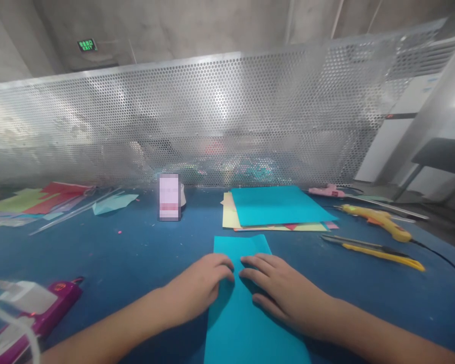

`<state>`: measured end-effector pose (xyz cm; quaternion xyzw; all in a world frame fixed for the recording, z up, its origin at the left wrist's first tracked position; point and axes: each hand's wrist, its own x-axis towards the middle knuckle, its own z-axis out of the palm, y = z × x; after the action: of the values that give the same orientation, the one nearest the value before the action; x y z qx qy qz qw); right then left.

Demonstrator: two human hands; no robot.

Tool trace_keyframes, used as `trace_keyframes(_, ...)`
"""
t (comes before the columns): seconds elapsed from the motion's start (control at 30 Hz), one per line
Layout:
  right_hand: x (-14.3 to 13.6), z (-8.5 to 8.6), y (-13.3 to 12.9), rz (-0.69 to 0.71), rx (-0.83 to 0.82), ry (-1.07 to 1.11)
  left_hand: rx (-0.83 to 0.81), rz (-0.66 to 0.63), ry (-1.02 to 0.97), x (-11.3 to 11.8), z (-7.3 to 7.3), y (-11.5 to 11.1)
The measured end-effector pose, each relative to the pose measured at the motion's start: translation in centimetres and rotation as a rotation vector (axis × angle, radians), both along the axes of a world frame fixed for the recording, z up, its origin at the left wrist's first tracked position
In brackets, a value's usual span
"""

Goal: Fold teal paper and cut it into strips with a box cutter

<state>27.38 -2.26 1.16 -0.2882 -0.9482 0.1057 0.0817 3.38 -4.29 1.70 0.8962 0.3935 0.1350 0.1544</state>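
Observation:
A long blue sheet of paper (246, 328) lies on the dark blue table, running from the front edge of the view toward the middle. My left hand (205, 283) rests at its left edge, fingers bent over the paper and the thumb side hidden underneath. On its right side my right hand (278, 288) has its fingers spread over the surface, pointing left. The fingertips of both hands are a small gap apart. Just beyond, a stack of paper with a blue sheet (280, 205) on top shows pale yellow and other colours below.
Right of the paper are a yellow glue gun (379, 220), a yellow-handled cutter (387, 255) and a pink tool (328, 191). A phone (169, 198) stands at centre back. Leftward are coloured papers (41, 199) and a purple power strip (56, 308). A perforated metal panel (197, 111) closes the back.

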Motion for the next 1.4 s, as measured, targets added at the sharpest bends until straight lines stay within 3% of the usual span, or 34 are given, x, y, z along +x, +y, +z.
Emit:
trace_keyframes(0.07,-0.1,0.0,0.0,-0.002,-0.004,0.003,0.016,-0.037,-0.025,0.4,-0.4,-0.1)
trace_keyframes(0.17,-0.1,0.1,0.1,-0.028,-0.033,-0.013,0.024,0.022,0.029,1.1,-0.5,-0.4)
trace_keyframes(0.37,0.9,1.0,0.9,-0.274,-0.164,-0.098,0.023,0.032,0.151,1.3,-0.1,-0.6)
trace_keyframes(0.53,1.6,1.4,1.6,-0.324,-0.150,-0.128,0.040,-0.004,0.174,1.1,-0.2,-0.7)
trace_keyframes(0.83,2.2,-1.2,3.6,-0.286,0.142,0.005,0.030,-0.005,0.212,1.2,-0.1,-0.7)
trace_keyframes(1.03,2.6,-1.6,4.1,-0.232,0.154,0.020,0.078,-0.021,0.223,1.3,0.0,-0.6)
trace_keyframes(1.2,3.1,0.5,1.4,-0.180,0.054,-0.036,0.079,-0.026,0.264,1.5,0.3,-0.6)
trace_keyframes(1.4,3.3,1.9,-1.6,0.100,-0.249,-0.066,0.097,-0.010,0.214,1.4,-0.3,-0.6)
